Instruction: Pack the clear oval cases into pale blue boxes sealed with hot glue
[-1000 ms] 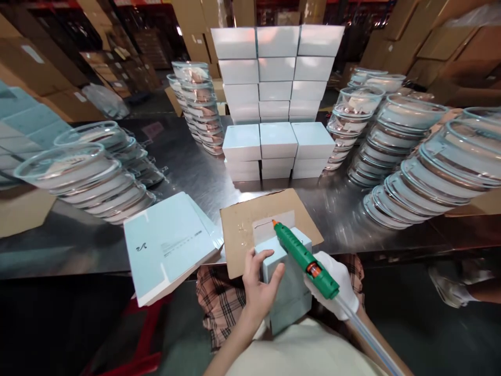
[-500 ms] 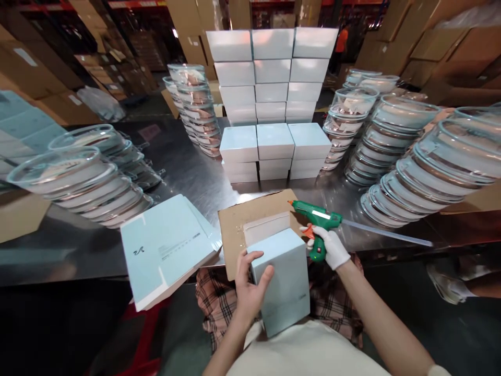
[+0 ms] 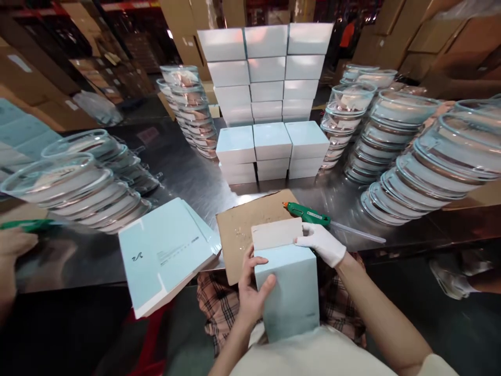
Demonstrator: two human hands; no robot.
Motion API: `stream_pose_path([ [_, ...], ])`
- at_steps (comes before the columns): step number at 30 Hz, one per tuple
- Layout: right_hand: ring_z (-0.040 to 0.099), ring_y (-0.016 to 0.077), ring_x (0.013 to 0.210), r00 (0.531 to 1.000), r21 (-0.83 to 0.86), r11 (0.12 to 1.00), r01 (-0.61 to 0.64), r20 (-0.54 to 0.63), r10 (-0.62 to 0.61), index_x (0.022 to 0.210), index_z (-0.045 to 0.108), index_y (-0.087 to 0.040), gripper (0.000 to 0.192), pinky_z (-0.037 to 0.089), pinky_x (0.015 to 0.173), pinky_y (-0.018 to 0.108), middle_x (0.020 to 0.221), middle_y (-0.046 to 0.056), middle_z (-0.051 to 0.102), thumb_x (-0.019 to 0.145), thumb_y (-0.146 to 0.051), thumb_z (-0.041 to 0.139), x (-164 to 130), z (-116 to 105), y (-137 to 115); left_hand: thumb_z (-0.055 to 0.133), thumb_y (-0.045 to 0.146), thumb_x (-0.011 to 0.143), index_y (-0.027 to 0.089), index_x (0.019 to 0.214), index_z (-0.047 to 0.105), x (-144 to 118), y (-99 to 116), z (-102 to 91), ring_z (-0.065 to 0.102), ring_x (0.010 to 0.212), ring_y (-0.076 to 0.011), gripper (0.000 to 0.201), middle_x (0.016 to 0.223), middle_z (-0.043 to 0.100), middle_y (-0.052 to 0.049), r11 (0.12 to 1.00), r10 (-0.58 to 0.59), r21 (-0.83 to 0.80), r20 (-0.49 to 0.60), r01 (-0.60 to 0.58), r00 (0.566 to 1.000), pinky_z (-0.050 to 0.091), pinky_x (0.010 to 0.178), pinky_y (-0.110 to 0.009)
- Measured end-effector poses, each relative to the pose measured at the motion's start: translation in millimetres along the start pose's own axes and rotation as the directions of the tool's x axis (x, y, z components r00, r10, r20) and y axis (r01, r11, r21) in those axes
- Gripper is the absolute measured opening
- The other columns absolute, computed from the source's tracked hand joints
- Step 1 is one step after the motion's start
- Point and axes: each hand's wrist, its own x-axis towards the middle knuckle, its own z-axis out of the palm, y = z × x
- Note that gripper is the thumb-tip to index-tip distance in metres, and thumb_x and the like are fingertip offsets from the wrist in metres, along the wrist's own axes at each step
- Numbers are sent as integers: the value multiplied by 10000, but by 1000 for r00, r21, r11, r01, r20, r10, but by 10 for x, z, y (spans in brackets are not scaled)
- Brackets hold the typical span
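Observation:
A light blue carton (image 3: pixel 289 287) stands tilted against my body, its white flap (image 3: pixel 277 233) raised along the far edge. My bare left hand (image 3: pixel 254 287) is closed around the carton's left side, thumb on the near face and fingers over the top. My right hand (image 3: pixel 323 244), in a white glove, pinches the flap's right end. Just beyond that hand lies a green glue gun (image 3: pixel 307 213) with an orange tip and a clear glue stick (image 3: pixel 358 232) out of its back; the hand hides most of its handle. Under the flap's far side is a brown cardboard sheet (image 3: pixel 238 224).
Flat light blue cartons (image 3: pixel 168 250) lie left on the metal table (image 3: pixel 188 177). Closed boxes (image 3: pixel 272 141) are stacked ahead. Round clear-rimmed containers stand in piles at left (image 3: pixel 78 188) and right (image 3: pixel 415 183). Another person's hand (image 3: pixel 18 243) holds something green at the left edge.
My right hand has let go of the glue gun, which now lies on the work surface, and has moved left onto the flap. Another person's hand has come in at the left edge.

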Motion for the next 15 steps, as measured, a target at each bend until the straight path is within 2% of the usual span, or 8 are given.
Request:
stream_pose_path([
  [2, 743, 295, 1021, 998, -26, 998, 51, -25, -52, 1033, 785, -149, 559, 569, 986, 443, 1039, 101, 800, 700, -595, 843, -12, -33, 57, 792, 614, 795, 254, 1117, 600, 9, -19, 7, 665, 1219, -308, 520, 1281, 669, -141, 993, -40, -111, -38, 36, 998, 549, 948, -404],
  [3, 736, 301, 1066, 994, -57, 992, 110, 7, -110, 1033, 789, -158, 598, 560, 1008, 451, 1072, 113, 796, 732, -675, 803, -44, -71, 81, 795, 606, 796, 269, 1203, 540, 20, -27, 5, 693, 1160, -288, 587, 1271, 675, -135, 985, -63, -163, -50, 54, 997, 566, 912, -391],
  [5, 698, 318, 1194, 958, -97, 960, 261, 152, -245, 1077, 787, -176, 744, 527, 1059, 476, 1211, 151, 765, 756, -840, 685, -133, -156, 106, 790, 612, 796, 286, 1295, 448, 52, -36, -9, 721, 1078, -263, 687, 1239, 683, -125, 977, -89, -200, -53, 76, 995, 582, 875, -381],
  [7, 644, 327, 1298, 897, -134, 914, 383, 292, -333, 1146, 760, -196, 815, 493, 1095, 498, 1358, 179, 699, 725, -887, 666, -218, -217, 98, 777, 637, 797, 276, 1278, 476, 85, -37, -32, 720, 1069, -262, 672, 1205, 680, -121, 983, -77, -167, -32, 70, 997, 578, 900, -392],
  [10, 659, 286, 1249, 867, -277, 846, 455, 353, -351, 1217, 713, -209, 632, 502, 1082, 471, 1367, 162, 680, 796, -674, 785, -276, -218, 62, 767, 639, 808, 249, 1088, 604, 121, -28, -72, 698, 1100, -272, 508, 1168, 667, -108, 990, -13, -143, 30, 17, 999, 558, 944, -406],
  [13, 668, 242, 1158, 825, -368, 759, 537, 418, -381, 1272, 730, -218, 441, 518, 1063, 425, 1268, 116, 688, 874, -406, 747, -251, -154, 33, 769, 583, 838, 227, 919, 656, 132, -18, -100, 681, 1135, -283, 383, 1171, 652, -105, 988, 7, -156, 97, 8, 995, 539, 955, -406],
  [15, 659, 238, 1155, 791, -381, 715, 586, 458, -404, 1264, 763, -244, 396, 515, 1069, 422, 1245, 97, 681, 883, -338, 715, -212, -120, 23, 767, 571, 845, 221, 902, 676, 126, -17, -103, 679, 1152, -299, 366, 1182, 645, -112, 986, -14, -163, 121, 34, 993, 530, 969, -423],
])
